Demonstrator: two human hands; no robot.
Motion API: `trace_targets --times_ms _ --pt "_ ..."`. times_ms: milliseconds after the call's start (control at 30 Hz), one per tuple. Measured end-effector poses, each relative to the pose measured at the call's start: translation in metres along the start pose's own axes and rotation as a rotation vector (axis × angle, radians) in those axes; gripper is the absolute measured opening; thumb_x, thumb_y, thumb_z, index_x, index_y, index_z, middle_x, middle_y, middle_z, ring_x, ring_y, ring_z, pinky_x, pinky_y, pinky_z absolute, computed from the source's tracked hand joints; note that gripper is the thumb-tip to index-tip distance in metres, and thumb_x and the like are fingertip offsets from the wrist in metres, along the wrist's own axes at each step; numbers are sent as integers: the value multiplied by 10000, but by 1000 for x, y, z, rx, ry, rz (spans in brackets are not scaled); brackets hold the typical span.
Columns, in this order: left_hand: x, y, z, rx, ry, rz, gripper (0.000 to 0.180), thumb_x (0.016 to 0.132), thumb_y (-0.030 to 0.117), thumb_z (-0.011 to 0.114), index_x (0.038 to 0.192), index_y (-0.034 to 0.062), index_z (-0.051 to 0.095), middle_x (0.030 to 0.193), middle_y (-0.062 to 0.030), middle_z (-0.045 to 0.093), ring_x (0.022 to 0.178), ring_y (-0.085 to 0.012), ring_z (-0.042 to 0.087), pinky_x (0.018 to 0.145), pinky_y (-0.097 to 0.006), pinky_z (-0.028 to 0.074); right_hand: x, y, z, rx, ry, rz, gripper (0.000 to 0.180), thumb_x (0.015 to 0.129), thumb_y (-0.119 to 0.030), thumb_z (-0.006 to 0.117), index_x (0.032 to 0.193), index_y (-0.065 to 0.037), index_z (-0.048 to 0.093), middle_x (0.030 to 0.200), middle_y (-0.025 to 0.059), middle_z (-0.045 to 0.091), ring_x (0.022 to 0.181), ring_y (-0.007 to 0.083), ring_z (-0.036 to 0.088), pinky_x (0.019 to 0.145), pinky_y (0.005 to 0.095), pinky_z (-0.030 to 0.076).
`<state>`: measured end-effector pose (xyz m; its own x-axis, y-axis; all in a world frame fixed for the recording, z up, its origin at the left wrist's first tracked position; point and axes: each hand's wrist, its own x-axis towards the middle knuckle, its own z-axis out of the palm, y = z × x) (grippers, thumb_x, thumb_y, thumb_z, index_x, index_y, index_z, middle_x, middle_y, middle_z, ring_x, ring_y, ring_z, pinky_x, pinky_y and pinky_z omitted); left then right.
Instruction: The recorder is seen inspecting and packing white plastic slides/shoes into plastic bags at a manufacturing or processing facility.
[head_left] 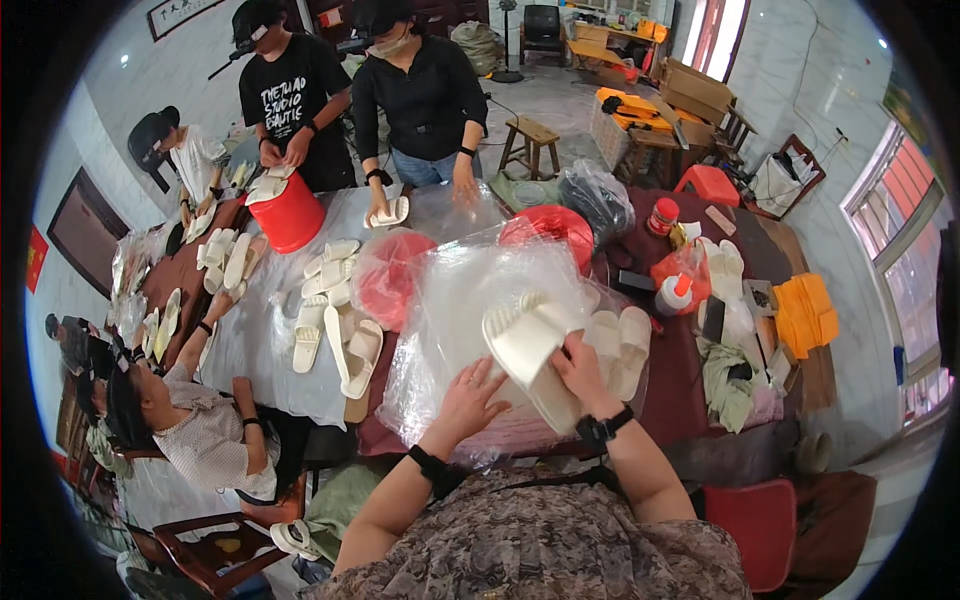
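Observation:
My right hand (584, 374) grips a cream slipper (535, 365) by its side, holding it above a stack of transparent plastic bags (440, 300). The slipper's toe points away from me and its heel toward my body. Just left of the slipper, my left hand (468, 404) is spread over the near part of the bags, with nothing in it. Close to my right hand, more cream slippers (628, 350) rest on the table. Other cream slippers (355, 350) lie to the left of the bags.
Red round containers (548, 232) stand beyond the bags. At right are a white bottle with a red top (674, 294), a red-lidded jar (662, 217) and orange cloth (803, 315). Co-workers handle slippers across the table and at left, near an upturned red bucket (287, 215).

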<state>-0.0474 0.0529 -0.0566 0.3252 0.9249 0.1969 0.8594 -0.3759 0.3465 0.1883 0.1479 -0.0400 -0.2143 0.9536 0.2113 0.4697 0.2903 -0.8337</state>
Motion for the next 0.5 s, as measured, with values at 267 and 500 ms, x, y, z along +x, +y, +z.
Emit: trace_targets --times_ms 267,500 --pt "15 -1 0 26 29 -115 360 867 302 624 1224 272 659 1348 -144 537 1186 -367 520 985 -474 419 -60 27 -42 231 -512 -18 394 934 -192 599 1306 -71 553 909 98 682 796 163 630 740 329 506" --pt "28 -14 -6 -281 5 -327 318 958 323 538 1250 269 651 1315 -176 565 1180 -397 521 1005 -499 415 -68 -16 -52 -1 -569 -248 333 899 -244 628 1168 -50 601 896 184 662 784 329 656 688 417 498"
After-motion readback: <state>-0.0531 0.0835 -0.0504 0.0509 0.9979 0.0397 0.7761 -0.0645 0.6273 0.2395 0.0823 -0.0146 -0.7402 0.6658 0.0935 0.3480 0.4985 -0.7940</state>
